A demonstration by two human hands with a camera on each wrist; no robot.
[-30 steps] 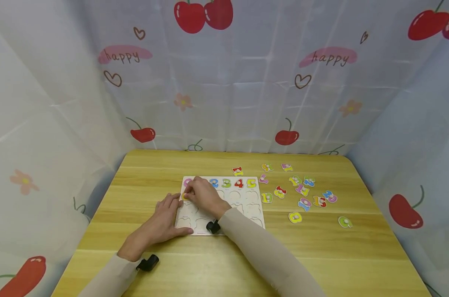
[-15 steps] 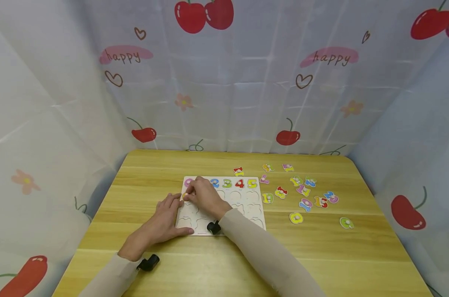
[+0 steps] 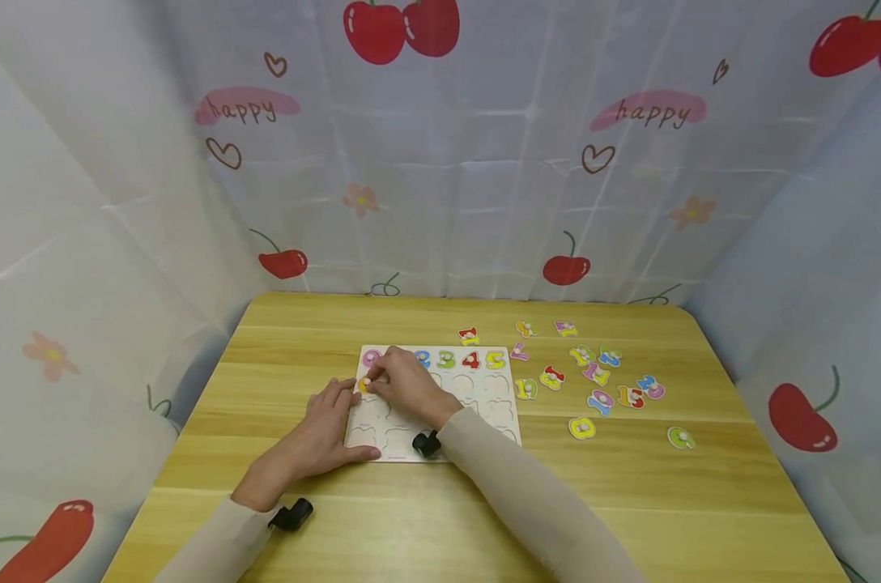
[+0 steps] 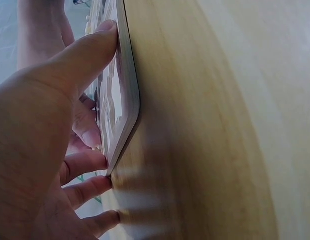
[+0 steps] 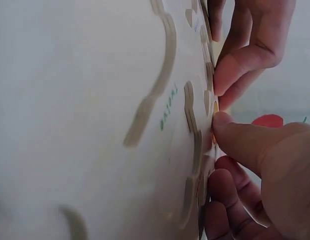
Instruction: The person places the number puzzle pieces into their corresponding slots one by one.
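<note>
A white number puzzle board lies on the table, with several recesses showing. Number pieces fill part of its far row, among them a green 3, a red 4 and a yellow 5. At the board's left side my right hand pinches a yellow-orange number piece, whose digit is mostly hidden. My left hand rests along the left edge, fingers extended. In the left wrist view its thumb presses on the board's near edge.
Several loose number pieces are scattered right of the board, including a yellow 0-shaped piece and a green piece farthest right. A red-and-yellow piece lies just beyond the far edge. A cherry-print curtain surrounds the wooden table.
My right hand and wrist have turned and shifted slightly rightward, fingers still at the yellow-orange piece. My left hand stays in place on the board.
</note>
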